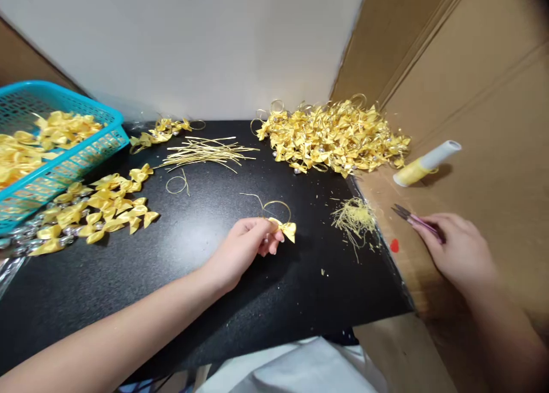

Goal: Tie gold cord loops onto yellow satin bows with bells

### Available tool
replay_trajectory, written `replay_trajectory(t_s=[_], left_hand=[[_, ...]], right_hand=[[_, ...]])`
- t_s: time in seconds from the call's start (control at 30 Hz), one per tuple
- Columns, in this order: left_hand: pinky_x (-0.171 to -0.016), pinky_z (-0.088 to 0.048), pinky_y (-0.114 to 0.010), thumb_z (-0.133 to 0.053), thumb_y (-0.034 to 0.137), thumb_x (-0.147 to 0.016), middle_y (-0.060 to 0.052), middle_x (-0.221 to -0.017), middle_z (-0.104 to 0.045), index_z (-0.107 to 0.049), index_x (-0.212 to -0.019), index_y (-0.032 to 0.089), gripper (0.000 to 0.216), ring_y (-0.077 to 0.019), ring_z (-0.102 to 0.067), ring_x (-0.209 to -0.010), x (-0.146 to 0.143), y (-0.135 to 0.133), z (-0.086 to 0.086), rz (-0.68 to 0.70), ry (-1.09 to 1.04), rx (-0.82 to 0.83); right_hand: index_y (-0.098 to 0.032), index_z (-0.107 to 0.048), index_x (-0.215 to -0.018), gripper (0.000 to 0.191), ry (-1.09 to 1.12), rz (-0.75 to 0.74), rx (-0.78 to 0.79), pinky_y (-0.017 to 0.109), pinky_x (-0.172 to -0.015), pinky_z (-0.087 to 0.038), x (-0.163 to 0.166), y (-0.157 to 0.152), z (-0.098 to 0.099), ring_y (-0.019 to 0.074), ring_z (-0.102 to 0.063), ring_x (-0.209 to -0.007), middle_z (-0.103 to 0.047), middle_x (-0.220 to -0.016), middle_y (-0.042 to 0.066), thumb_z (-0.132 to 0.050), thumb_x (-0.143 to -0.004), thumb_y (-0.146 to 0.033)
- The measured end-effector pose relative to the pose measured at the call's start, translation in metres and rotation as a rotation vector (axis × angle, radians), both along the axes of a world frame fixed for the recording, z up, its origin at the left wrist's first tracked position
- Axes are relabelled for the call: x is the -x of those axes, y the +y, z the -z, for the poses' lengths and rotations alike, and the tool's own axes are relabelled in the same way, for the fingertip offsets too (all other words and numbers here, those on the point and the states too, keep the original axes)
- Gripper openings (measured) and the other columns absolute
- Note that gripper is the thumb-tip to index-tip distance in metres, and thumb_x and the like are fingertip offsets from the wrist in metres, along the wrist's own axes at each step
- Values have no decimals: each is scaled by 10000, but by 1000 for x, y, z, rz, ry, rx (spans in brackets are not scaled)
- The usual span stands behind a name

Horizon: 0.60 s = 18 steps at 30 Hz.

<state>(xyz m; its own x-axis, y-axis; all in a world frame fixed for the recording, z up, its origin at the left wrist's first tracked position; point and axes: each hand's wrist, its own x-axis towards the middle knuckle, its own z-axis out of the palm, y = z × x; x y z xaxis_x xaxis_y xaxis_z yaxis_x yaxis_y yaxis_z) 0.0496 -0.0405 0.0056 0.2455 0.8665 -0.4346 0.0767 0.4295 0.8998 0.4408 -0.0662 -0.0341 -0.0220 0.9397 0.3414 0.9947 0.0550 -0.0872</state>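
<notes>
Bow (289, 230) with looped gold cord (290, 211) is pinched in the left hand (249, 244) above the black table (300, 296). The right hand (463, 250) grasps pink-handled snips (422, 223) near yellow clippings (354, 217).

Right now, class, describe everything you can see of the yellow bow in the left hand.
The yellow bow is small, with a smooth, shiny, satin-like look and pointed, flaring ends. The left hand pinches it between thumb and fingers, covering part of it. A thin gold cord seems attached, curving into a loop behind it, with one loose end trailing left. It is over the middle of the black tabletop; whether they touch is unclear.
</notes>
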Motion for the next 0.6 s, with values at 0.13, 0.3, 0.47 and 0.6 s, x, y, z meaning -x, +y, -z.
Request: replay_trajectory(t_s=[0.13,0.3,0.47,0.6], left_hand=[[-503,-306,-227,-482,309,-768,29,-473,-521,-617,-595,167,261,-92,-401,-477,-21,3,-4,64,-9,-20],[-530,-359,-230,-512,386,-821,12,-508,-584,-667,-627,157,338,-101,-468,-494,-50,8,-2,118,98,-250],[-520,-351,-215,-508,342,-865,-2,-562,-615,-603,-559,156,370,-108,-521,-547,-76,9,4,122,269,-569],[-509,-337,-203,-498,291,-881,19,-523,-560,-543,-532,156,377,-90,-481,-516,-90,8,8,118,304,-702]], right_hand=[[-99,-650,-916,689,50,94,31,484,-771,-473,-3,7,1,314,-600,-813,-668,-878,213,-226,-925,-642],[-127,-621,-1027,500,346,208,24,395,-702,-506,27,-13,-24,255,-636,-773,-674,-859,158,-348,-924,-533],[-190,-612,-1099,342,746,-81,20,226,-529,-479,117,-55,-30,132,-598,-587,-645,-713,24,-310,-999,-315],[-222,-563,-1243,332,795,-187,-115,233,-741,-545,154,-64,-11,140,-659,-866,-673,-1020,65,-380,-971,-172]])
